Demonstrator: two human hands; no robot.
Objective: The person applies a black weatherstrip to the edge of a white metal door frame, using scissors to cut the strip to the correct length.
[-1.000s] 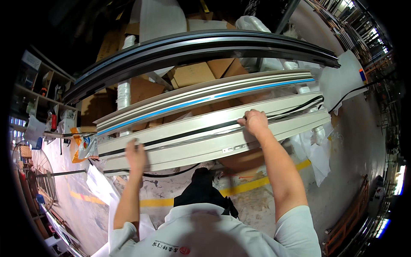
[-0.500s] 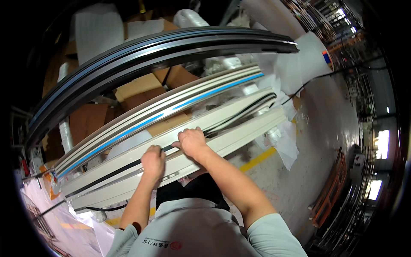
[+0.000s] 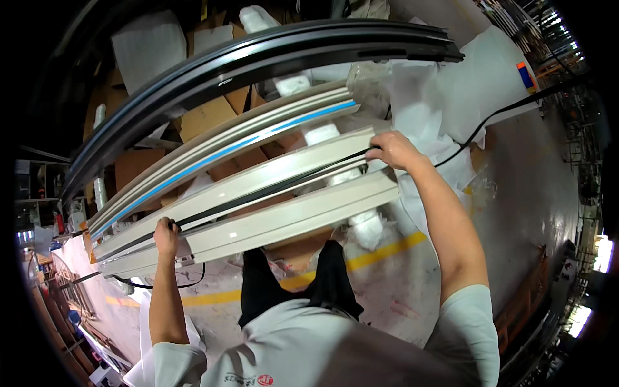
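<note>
A long black sealing strip [image 3: 277, 186] runs lengthwise along cream-white profiles, with a far rail [image 3: 290, 157] and a near rail [image 3: 296, 227]. My right hand [image 3: 394, 149], near the profiles' right end, has its fingers closed on the strip. Toward the left end, my left hand [image 3: 166, 237] is also closed around it, knuckles up. Between my hands the strip looks drawn straight over the gap between the rails. A thin black loop [image 3: 187, 285] hangs below the left end of the near rail.
Beyond lie a cream profile with a blue stripe [image 3: 251, 140] and a dark curved-looking profile [image 3: 258, 55]. Cardboard [image 3: 206, 119] and white-wrapped supports [image 3: 322, 133] show beneath. White foam sheeting [image 3: 477, 71] stands at the right. A yellow line [image 3: 387, 248] crosses the floor.
My hands have moved apart: the right went right and away to the profile end, the left went left. The strip is now stretched between them. My view has shifted, showing more floor.
</note>
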